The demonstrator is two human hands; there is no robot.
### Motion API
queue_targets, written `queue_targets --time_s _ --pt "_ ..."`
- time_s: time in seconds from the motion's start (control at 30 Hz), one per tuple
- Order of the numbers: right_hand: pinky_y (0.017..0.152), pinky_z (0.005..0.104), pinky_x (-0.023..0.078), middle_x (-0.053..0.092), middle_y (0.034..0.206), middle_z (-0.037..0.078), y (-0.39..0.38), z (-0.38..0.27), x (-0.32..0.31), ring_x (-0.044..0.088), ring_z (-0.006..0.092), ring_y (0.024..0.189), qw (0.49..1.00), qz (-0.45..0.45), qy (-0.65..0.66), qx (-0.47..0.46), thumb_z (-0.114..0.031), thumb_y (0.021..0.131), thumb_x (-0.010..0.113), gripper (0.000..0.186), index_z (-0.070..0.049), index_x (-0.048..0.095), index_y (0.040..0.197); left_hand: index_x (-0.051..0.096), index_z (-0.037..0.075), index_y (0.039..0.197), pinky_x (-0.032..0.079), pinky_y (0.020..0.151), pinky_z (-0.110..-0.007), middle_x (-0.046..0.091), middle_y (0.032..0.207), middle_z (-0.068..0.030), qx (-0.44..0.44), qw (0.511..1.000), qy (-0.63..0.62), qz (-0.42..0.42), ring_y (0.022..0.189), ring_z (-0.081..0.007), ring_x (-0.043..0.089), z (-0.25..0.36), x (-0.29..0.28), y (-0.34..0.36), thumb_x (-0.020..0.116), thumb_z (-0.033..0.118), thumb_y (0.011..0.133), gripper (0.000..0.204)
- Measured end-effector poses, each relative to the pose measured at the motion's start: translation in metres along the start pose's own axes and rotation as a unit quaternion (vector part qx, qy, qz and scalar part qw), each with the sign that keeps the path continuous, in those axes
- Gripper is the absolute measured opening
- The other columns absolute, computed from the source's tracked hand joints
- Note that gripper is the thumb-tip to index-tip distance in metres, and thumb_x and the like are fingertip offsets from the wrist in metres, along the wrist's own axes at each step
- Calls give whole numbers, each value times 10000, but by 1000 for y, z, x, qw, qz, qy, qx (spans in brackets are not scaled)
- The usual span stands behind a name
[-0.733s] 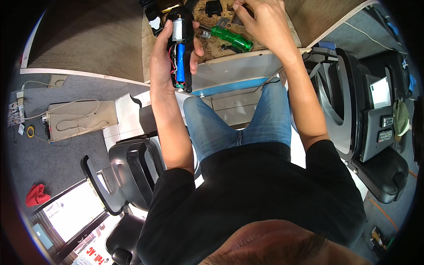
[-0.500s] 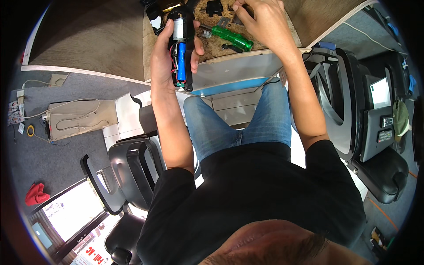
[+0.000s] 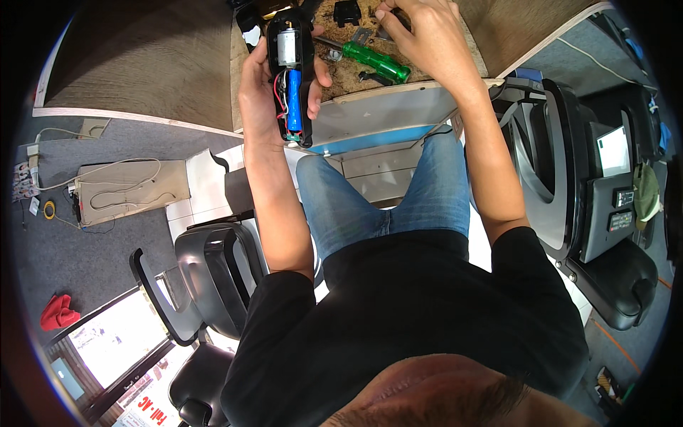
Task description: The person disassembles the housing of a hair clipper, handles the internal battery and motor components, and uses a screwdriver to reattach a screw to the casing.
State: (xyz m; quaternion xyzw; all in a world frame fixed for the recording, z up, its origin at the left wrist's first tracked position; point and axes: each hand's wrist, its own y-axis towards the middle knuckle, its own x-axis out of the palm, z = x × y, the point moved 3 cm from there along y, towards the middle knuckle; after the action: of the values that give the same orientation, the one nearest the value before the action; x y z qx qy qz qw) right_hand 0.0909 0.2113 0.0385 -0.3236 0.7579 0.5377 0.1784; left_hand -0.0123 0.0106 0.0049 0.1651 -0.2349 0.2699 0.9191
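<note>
Your left hand grasps the black casing, thumb shifted outward, clearing its edge; your right hand's hold is unclear.

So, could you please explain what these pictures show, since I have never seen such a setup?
There is no robot: a wide camera on a person's head looks down past their black shirt and jeans. The left hand holds an opened black device, with a silver cylinder, perhaps a motor, and a blue cylinder inside. The right hand is at the wooden worktop; what it pinches, if anything, is unclear. On the worktop lie a green-handled screwdriver and small black parts.
</note>
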Motion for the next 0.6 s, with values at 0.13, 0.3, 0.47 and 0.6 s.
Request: queue_targets --time_s 0.13,0.3,0.47,0.6 --pt "875 471 484 637 980 218 0 0 0 618 408 974 1000 -1 5 5 -106 878 693 153 25 695 957 443 -134 1440 509 403 -264 655 787 -202 -10 1000 10 8 468 -173 569 1 2 -1 309 398 1080 656" --pt "875 472 485 636 985 219 -1 -1 -1 618 410 977 1000 -4 9 9 -103 877 696 157 27 694 965 427 -120 1460 525 419 -275 635 819 -194 -12 1000 12 9 521 -186 594 0 0 0 311 403 1079 657" --pt "873 469 486 638 987 219 -3 2 3 618 412 975 1000 12 -2 0 -92 870 692 139 20 690 952 428 -45 1481 560 486 -318 605 934 -196 -27 998 -55 -16 638 -216 627 -4 -8 0 314 411 1088 613" --pt "874 471 486 641 985 218 -3 3 4 621 410 979 1000 7 -2 -9 -86 867 686 130 14 687 950 554 -14 1291 618 563 -362 659 948 -198 -33 996 -86 -4 705 -222 683 -8 -14 1 299 464 1097 576"
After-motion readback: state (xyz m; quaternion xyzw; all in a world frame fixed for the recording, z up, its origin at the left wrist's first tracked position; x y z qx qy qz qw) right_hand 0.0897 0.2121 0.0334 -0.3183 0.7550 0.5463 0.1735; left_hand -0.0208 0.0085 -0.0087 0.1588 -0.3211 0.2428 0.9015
